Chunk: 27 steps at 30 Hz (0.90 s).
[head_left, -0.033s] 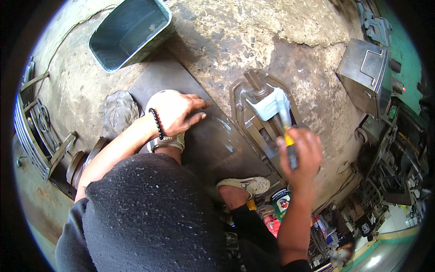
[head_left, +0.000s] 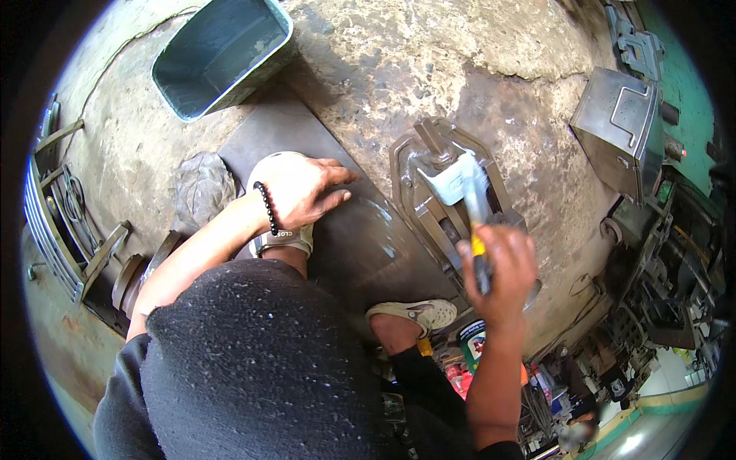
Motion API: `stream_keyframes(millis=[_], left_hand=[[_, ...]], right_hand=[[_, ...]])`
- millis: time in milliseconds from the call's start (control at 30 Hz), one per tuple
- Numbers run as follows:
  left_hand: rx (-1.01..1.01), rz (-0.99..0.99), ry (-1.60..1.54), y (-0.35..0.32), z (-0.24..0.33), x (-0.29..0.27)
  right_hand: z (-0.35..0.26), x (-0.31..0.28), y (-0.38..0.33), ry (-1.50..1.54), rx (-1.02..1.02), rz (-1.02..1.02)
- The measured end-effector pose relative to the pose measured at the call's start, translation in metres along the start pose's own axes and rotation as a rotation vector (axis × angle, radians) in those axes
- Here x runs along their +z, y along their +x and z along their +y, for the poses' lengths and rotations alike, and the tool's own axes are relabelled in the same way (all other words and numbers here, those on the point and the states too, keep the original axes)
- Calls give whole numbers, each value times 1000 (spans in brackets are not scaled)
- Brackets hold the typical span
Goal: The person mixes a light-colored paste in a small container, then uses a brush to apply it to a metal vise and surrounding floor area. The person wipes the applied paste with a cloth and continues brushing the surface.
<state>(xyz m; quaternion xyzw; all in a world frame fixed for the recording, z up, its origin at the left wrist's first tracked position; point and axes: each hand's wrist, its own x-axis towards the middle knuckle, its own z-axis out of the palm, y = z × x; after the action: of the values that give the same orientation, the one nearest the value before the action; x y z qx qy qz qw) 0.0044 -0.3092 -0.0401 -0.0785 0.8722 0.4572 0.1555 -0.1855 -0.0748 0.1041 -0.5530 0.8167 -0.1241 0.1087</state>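
A heavy metal clamp-like fixture [head_left: 429, 142], apparently a machine vise, lies on the floor right of the middle, with a light blue coated part [head_left: 445, 184] at its top. In my right hand [head_left: 502, 268] is a tool with a yellow and black handle [head_left: 480, 257], my fingers wrapped round it. Its light blue head [head_left: 474, 195] overlaps the coated part; motion blur hides whether it is a brush or a scraper. My left hand [head_left: 310, 184], a black beaded bracelet at its wrist, rests over my left shoe [head_left: 268, 165], fingers stretched out and holding nothing.
Beneath my feet is a dark flat sheet [head_left: 268, 126]. A grey-green bin [head_left: 222, 61] stands beyond it, and a crumpled grey cloth [head_left: 203, 188] lies to the left. At the right are a metal box [head_left: 613, 126] and cluttered metal parts. A paint can [head_left: 471, 341] stands by my right shoe [head_left: 422, 314].
My right hand and the tool have shifted slightly left and toward me. My left hand has stayed in place.
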Motion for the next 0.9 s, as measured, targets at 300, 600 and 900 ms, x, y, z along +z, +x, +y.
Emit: stream_keyframes(millis=[300,600,900], left_hand=[[-10,21,-28,1,-4,1],[-63,-60,-590,-27,4,67],[-367,89,-1192,-33,-18,86]], right_hand=[[-33,-1,-23,393,349,127],[17,-53,-9,604,846,528],[79,-9,86,572,511,305]])
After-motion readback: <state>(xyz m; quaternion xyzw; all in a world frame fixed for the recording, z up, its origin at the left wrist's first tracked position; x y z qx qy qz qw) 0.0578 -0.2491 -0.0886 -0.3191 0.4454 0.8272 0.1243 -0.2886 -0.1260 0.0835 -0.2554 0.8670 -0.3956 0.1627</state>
